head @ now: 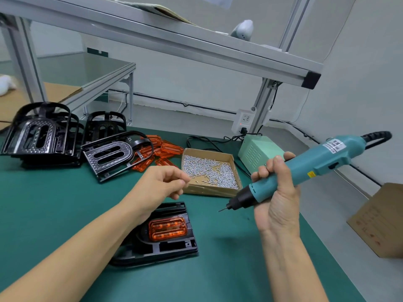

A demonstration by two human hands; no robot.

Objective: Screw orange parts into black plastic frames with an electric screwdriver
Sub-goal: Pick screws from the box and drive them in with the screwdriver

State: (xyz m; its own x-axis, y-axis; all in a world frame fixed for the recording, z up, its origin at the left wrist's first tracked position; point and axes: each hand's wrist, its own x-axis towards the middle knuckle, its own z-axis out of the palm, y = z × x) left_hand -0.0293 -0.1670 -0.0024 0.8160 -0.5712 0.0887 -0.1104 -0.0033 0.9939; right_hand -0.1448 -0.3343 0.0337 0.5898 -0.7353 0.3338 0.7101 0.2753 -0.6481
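Screw-fetch step: my left hand [162, 185] fingers pinch together at the screw box [210, 172], contents unclear; right hand [277, 192] grips driver [305, 168]; next, seat screw in orange part [167, 228] at 6 o'clock.

Right hand [277, 192] grips teal screwdriver [305, 168], bit tilted down-left. Left hand [161, 186] hovers, curled, above black frame [174, 247] holding orange part [167, 228].

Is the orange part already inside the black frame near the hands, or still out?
Inside: the orange ribbed plastic part sits within the flat black plastic frame.
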